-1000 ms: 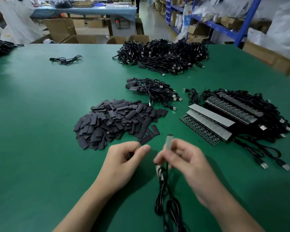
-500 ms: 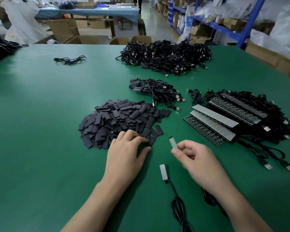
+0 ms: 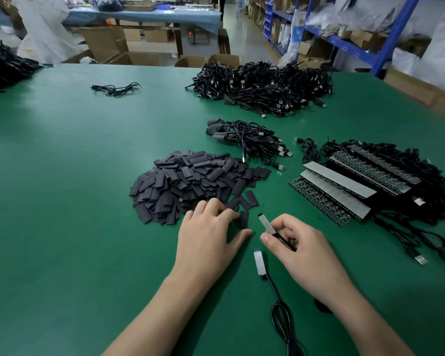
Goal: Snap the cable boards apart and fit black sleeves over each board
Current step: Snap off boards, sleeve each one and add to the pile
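My right hand (image 3: 301, 253) pinches a small silver cable board (image 3: 266, 223) at its cable end, tilted up to the left just above the green table (image 3: 62, 201). My left hand (image 3: 211, 237) lies at the near edge of the black sleeve pile (image 3: 188, 181), with index finger and thumb pinching one loose black sleeve (image 3: 244, 219). Sleeve and held board are a few centimetres apart. A second separated board (image 3: 259, 263) lies flat between my hands, its black cable (image 3: 283, 319) trailing toward me.
Panels of joined boards (image 3: 337, 191) with their cables lie at the right. A bundle of sleeved cables (image 3: 242, 137) sits behind the sleeve pile, a large cable heap (image 3: 265, 88) farther back. Another cable heap (image 3: 3, 65) lies far left, and one loose cable (image 3: 116, 88) nearby.
The two boards came apart; one was set down on the table. My left hand reached to the sleeve pile and took a sleeve. My right hand keeps the other board.
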The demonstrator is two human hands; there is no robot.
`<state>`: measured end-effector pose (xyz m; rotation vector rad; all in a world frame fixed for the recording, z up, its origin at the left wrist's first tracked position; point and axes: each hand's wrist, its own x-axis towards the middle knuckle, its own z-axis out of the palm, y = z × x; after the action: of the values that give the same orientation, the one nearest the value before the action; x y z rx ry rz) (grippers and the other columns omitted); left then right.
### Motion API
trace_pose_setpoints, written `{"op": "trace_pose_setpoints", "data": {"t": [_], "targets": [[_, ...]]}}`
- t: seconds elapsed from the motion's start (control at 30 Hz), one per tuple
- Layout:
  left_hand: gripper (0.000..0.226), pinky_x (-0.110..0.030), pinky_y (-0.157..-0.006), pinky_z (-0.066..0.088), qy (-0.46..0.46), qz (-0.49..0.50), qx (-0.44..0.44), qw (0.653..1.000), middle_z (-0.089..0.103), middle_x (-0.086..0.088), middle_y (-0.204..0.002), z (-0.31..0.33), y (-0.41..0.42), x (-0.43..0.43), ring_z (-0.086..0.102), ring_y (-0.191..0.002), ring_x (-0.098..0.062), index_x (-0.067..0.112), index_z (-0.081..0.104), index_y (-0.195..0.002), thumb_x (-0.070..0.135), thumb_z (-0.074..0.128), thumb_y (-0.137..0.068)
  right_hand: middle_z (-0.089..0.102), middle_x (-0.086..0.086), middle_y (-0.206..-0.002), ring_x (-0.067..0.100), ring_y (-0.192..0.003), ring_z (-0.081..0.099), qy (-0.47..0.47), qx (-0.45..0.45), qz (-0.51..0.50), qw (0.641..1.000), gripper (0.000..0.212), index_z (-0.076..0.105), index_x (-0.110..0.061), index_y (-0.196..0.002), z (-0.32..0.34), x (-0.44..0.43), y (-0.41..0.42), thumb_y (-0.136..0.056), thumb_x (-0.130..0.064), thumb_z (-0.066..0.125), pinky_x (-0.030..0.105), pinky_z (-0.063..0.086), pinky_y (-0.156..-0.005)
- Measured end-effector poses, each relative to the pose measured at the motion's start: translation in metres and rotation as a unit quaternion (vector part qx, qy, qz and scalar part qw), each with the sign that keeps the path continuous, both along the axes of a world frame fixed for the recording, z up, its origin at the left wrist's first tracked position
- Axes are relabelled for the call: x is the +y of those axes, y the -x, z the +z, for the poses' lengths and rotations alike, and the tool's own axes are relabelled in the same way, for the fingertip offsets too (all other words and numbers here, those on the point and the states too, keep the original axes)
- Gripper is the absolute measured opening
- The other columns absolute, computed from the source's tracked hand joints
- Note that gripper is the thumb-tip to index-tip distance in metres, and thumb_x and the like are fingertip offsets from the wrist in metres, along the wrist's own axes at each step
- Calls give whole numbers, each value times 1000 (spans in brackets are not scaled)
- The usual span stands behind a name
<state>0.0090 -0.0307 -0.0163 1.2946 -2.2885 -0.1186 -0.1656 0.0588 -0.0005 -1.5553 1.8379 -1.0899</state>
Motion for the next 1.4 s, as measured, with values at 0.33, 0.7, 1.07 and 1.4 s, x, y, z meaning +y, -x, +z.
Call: {"op": "trace_pose_setpoints", "data": {"t": [0.33,0.7,1.07,1.4], "targets": [[23,-35,-82,48,8,-35,9,999,67,11,-111,5,0,0,59,-105,-20,31,74,-116,36,71,-93,39,3,-61,6,-53,32,-3,2,5,1000,18,59,-25,-85,-3,-1,-1,-95,-37,69,24,29,-50],[16,-29,-89,41,-67,-135,31,988,69,23,-119,6,-5,-3,56,-114,-5,35,73,-111,36,70,-95,36,-7,-60,5,-54,31,5,-4,3,1000,21,59,-21,-84,-4,0,1,-96,-35,69,24,27,-50],[20,-31,-79,41,-37,-45,40,998,64,13,-99,4,-6,-4,55,-99,-16,34,80,-103,47,77,-88,37,-9,-60,5,-53,32,8,-8,-3,1000,20,60,-21,-84,-1,1,2,-96,-35,68,23,29,-50],[25,-37,-88,50,-154,-119,125,973,64,21,-93,5,-10,-4,58,-93,-3,33,70,-106,20,79,-87,35,-5,-62,6,-55,30,-1,-26,-3,1000,20,62,-19,-85,0,1,2,-96,-34,69,24,28,-51]]}}
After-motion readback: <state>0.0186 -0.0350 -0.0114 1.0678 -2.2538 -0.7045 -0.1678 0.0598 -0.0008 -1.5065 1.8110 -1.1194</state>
